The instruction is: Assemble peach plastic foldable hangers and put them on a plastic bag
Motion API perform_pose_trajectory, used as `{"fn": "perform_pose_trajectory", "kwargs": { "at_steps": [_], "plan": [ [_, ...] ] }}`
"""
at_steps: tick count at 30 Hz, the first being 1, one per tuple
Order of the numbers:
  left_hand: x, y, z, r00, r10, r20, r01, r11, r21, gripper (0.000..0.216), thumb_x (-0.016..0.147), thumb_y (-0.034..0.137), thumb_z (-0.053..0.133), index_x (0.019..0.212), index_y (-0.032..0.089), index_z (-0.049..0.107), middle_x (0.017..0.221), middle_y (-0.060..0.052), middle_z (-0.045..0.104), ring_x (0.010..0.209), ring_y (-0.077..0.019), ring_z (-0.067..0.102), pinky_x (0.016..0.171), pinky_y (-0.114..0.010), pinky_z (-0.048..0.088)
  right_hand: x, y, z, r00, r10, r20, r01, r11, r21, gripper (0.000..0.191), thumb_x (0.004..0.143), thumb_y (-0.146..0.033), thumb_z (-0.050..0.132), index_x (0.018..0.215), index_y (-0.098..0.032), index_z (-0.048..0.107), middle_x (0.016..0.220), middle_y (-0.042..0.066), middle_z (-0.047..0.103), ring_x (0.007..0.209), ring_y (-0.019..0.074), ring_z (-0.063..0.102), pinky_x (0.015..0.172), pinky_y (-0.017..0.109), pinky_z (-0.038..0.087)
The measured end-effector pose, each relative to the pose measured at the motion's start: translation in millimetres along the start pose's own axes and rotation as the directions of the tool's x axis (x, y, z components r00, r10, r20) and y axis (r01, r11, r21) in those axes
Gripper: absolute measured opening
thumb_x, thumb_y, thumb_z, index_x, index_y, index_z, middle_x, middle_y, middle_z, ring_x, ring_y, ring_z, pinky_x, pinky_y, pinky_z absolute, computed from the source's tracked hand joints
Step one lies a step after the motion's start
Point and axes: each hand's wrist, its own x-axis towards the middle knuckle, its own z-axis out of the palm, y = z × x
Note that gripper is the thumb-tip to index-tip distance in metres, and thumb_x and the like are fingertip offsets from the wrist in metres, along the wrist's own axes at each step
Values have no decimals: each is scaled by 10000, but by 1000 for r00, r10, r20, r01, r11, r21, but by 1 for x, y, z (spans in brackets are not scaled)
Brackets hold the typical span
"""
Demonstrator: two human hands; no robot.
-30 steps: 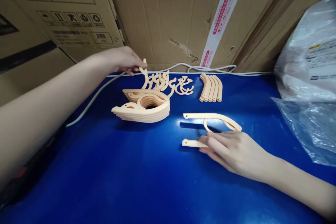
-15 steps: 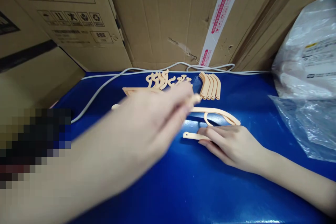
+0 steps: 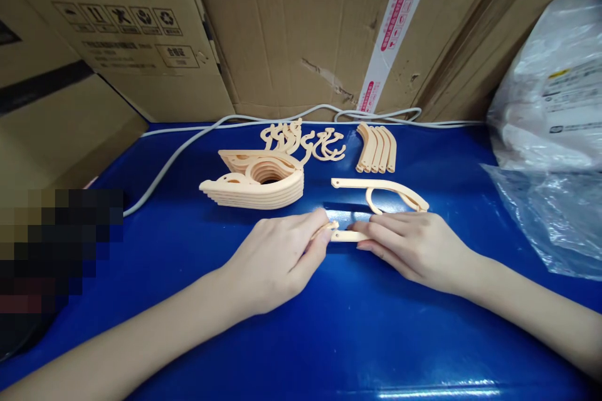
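Swinging across from the hook pile (image 3: 293, 143) near twelve o'clock, my left hand (image 3: 277, 260) now pinches a small hook (image 3: 333, 225) by the nine-o'clock end of the strip (image 3: 347, 236). My right hand's (image 3: 409, 244) fingers clamp that strip, so both pieces seem ready to line up.

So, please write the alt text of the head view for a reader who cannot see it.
A person's left hand pinches a partly hidden cream piece close to a curved cream frame in the right hand, over a blue tabletop. Behind lie stacked frames, hook-shaped pieces and curved bars, with cardboard boxes at the back.
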Motion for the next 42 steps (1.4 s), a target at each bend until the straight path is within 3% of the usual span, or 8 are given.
{"fn": "perform_pose_trajectory", "kwargs": {
  "at_steps": [8, 18, 24, 29, 36, 42],
  "plan": [
    [-1, -3, 5, 999, 47, -21, -45, 996, 78, 278, 1032, 304, 243, 836, 222, 423, 703, 32, 575, 590, -161, 554, 541, -286, 303, 3, -2, -1, 999, -26, -46, 24, 999, -30, 276, 1043, -279, 398, 1039, -148, 641, 719, -9, 652, 606, 118, 615, 576, 250, 430],
    [-1, -4, 1, 993, 88, 78, -100, 981, 164, 274, 1007, 300, 231, 831, 224, 427, 660, 20, 587, 540, -186, 561, 503, -294, 248, 1, -5, -1, 999, -27, -31, 23, 995, -98, 249, 1039, -294, 414, 1013, -163, 624, 698, -25, 651, 571, 120, 614, 557, 270, 404],
    [-1, -3, -2, 991, 110, 81, -128, 952, 278, 212, 987, 265, 304, 817, 219, 422, 596, 34, 580, 471, -189, 564, 471, -280, 194, 1, -8, -2, 998, -39, -58, 30, 987, -156, 283, 1048, -304, 394, 1002, -168, 637, 680, -28, 658, 541, 106, 599, 533, 272, 373],
    [-1, -4, 1, 982, 177, 63, -184, 853, 489, 182, 994, 324, 471, 870, 191, 467, 613, 9, 630, 506, -223, 639, 446, -259, 161, 2, -10, -3, 997, -43, -65, 33, 988, -153, 279, 1046, -309, 396, 1025, -173, 639, 675, -30, 658, 542, 109, 601, 537, 269, 374],
    [-4, -13, 8, 936, 351, 9, -279, 726, 629, 199, 991, 225, 485, 800, 177, 455, 599, 13, 582, 471, -179, 628, 402, -265, 178, 2, -10, -1, 999, -24, -27, 21, 995, -99, 291, 1051, -307, 377, 1024, -176, 636, 700, -23, 686, 557, 114, 621, 538, 274, 373],
    [-3, -15, 11, 897, 441, -28, -274, 605, 748, 175, 942, 116, 440, 780, 184, 450, 572, 22, 522, 409, -156, 553, 389, -279, 224, 3, -8, -1, 1000, 12, 17, -11, 1000, -14, 329, 1059, -310, 337, 958, -176, 620, 679, -29, 670, 538, 111, 616, 516, 279, 356]
  ]
}}
